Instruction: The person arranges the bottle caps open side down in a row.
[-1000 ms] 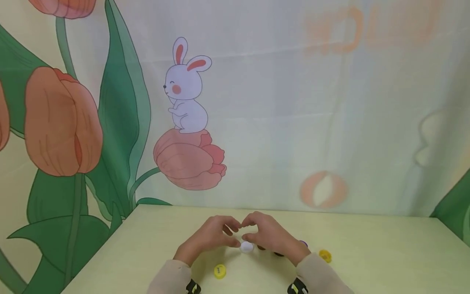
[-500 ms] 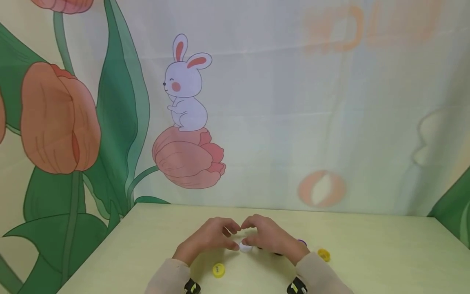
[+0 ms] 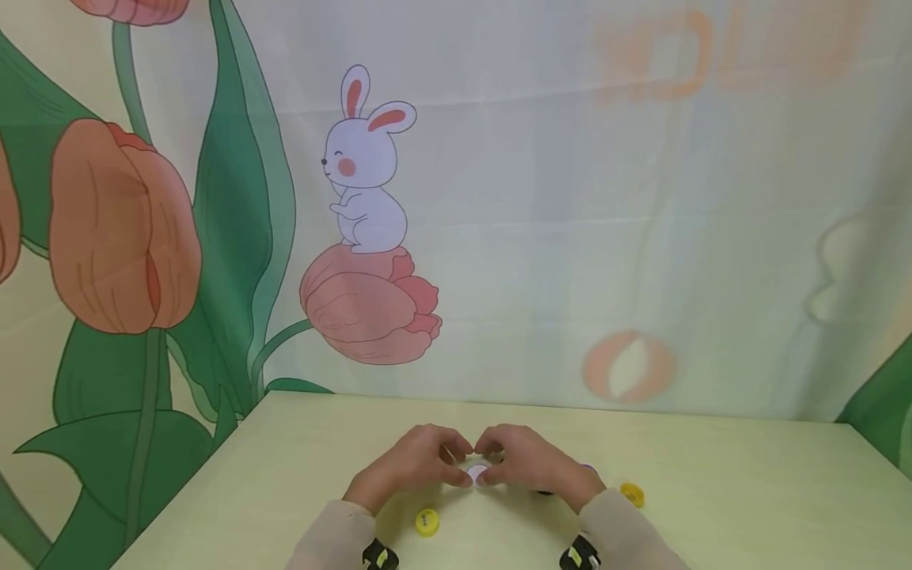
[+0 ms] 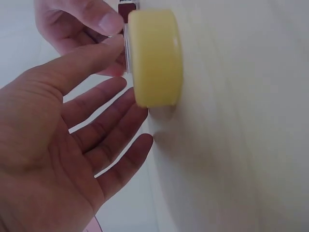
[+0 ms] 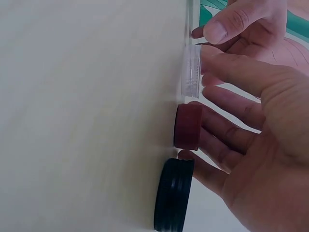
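A small clear, whitish screw cap with a ribbed side lies on the table between my two hands. My left hand reaches in from the left, its thumb tip at the cap's near left edge. From the other side comes my right hand, its thumb over the cap's near right part. Both hands' fingers are loosely bent and spread, index fingertips almost meeting behind the cap. A dark red cap and a larger black cap stand by my right fingers. Nearest my left wrist is a yellow cap.
Another yellow cap lies right of my right wrist. Part of a purple-edged cap shows behind that wrist. The pale table ends at a printed curtain with a rabbit and tulips.
Both hands have come slightly nearer to me and closer together. The thumbs now lie over the clear cap's near edge, on either side. The other caps stay in place.
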A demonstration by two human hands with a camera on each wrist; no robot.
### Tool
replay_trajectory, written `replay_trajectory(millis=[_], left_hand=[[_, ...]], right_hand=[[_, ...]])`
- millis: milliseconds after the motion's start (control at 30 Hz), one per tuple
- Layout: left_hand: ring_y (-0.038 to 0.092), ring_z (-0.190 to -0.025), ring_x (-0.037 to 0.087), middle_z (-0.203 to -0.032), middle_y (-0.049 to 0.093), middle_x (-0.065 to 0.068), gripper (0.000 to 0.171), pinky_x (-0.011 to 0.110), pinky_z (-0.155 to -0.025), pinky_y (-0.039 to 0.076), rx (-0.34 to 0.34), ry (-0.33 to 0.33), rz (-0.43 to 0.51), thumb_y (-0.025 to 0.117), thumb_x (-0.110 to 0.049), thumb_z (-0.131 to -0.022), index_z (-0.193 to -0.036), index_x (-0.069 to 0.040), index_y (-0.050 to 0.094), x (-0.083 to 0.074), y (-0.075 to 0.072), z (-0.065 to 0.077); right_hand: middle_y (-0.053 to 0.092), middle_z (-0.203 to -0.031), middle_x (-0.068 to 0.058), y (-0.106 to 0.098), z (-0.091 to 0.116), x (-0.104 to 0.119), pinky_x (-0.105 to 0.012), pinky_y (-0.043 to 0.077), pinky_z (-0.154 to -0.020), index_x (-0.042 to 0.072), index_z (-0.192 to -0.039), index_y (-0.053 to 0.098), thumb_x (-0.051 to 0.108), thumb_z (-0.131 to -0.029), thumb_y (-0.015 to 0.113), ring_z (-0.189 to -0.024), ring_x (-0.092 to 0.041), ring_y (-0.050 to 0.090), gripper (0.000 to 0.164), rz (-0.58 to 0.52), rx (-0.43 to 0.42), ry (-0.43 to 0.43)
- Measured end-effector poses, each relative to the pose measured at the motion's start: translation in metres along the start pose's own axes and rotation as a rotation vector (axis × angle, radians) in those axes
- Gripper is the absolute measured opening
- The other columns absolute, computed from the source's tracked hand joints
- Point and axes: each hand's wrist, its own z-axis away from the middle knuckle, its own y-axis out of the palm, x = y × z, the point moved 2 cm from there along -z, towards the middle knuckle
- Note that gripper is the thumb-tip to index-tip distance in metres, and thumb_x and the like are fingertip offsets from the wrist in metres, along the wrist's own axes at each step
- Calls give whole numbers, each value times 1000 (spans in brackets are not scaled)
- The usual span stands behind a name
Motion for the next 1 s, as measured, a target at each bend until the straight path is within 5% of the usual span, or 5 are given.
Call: replay_trajectory(millis=[367,1000], left_hand=[[66,-93,20,-96,73,-1,28,36,-83,55,-14,-35,-51,92,-14,-83,-108,-7,80,-3,3,-2],[63,-89,14,-93,71,-6,26,37,-83,54,-20,-59,-95,92,-18,-84,-106,-10,81,2,9,-5]], right_hand=[[71,-99,-4,1,0,-3,-43,54,-85,3,-106,73,11,-86,88,-94,-25,66,26,-5,15,0],[70,-99,-5,1,1,-2,-40,54,-83,2,-107,72,6,-84,89,-93,-24,66,29,-35,35,19]])
